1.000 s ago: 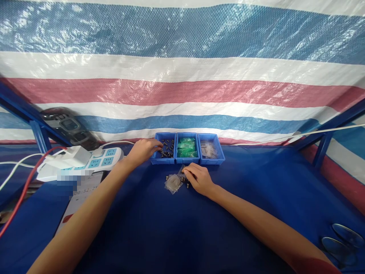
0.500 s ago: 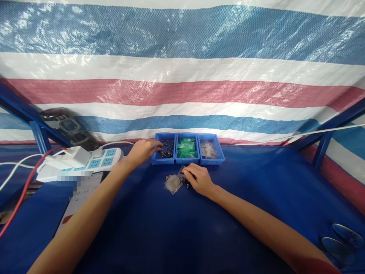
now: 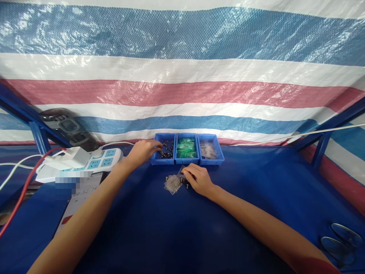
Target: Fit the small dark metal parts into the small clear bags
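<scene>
My left hand [image 3: 145,150] reaches over the left wall of a blue bin [image 3: 163,161] that holds several small dark screws [image 3: 168,146]. Its fingertips are bent together inside; what they grip is too small to make out. On the table in front of the bins, my right hand [image 3: 199,179] is closed, thumb and fingers pinching a small clear plastic bag [image 3: 181,171]. Beside it lie flat clear bags [image 3: 173,183] with pale contents, and a few loose screws [image 3: 187,186] partly under the hand.
The middle bin [image 3: 186,161] holds green packets, and the right bin [image 3: 212,161] clear bags. A white power strip [image 3: 107,161] with cables and a phone [image 3: 82,198] lie at left. Glasses [image 3: 338,247] rest at lower right. Striped sheeting [image 3: 182,68] hangs behind.
The camera view has shifted very slightly. Both hands stay in nearly the same places, with no visible change in what they hold.
</scene>
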{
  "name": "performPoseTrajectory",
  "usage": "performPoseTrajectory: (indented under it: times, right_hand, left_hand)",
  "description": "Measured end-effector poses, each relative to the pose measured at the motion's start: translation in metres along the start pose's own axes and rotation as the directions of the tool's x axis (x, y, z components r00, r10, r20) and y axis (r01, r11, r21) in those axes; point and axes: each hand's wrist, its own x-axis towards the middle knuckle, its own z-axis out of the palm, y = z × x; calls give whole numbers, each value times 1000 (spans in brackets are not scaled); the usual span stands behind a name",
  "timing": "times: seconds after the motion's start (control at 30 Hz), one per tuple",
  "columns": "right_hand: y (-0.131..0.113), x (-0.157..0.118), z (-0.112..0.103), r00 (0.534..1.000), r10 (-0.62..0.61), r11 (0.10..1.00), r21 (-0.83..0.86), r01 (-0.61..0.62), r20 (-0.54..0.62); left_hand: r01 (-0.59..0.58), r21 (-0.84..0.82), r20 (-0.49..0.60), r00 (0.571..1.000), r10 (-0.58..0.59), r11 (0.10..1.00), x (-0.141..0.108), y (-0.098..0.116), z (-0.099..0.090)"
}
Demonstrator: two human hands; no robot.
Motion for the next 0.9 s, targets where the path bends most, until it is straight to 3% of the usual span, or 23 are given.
performPoseTrajectory:
  times: [0.9]
  right_hand:
    - [2, 0, 0, 1000, -12, 1000, -1, 12, -1]
  left_hand:
    - [-17, 9, 12, 1000, 17, 1000, 0, -3, 1]
